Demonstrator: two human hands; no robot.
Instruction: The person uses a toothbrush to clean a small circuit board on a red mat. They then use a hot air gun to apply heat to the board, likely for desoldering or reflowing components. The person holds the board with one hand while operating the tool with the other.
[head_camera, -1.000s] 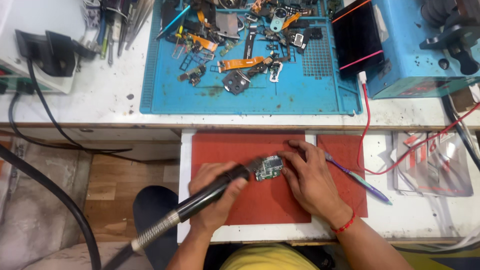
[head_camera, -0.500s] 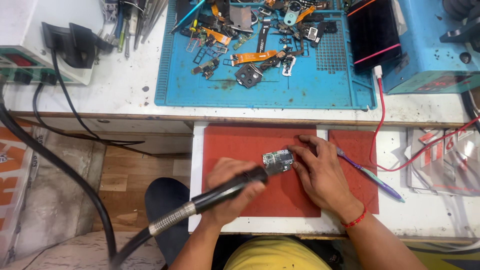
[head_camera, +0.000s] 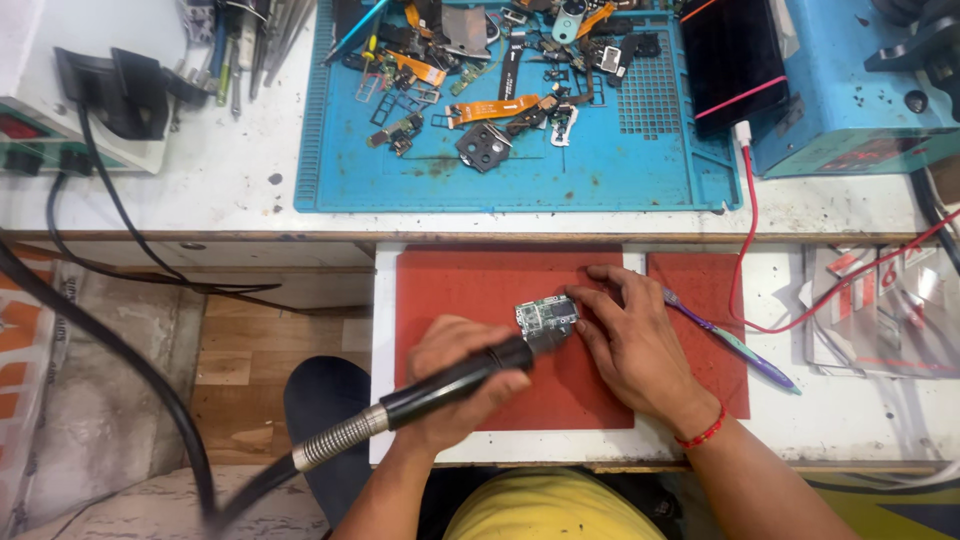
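- A white worktop (head_camera: 230, 180) runs across the upper part of the view, stained and speckled with dark marks.
- A lower white shelf (head_camera: 850, 420) juts out in front of it, with a worn wooden edge.
- Left of the shelf, a wooden board (head_camera: 270, 350) lies beneath the worktop.
- The floor (head_camera: 110, 420) at lower left is grey concrete, rough and mottled.
- Along the worktop's front runs a brown wooden strip (head_camera: 200, 237).
- The light is even and bright, with only soft shadows under the worktop edge.
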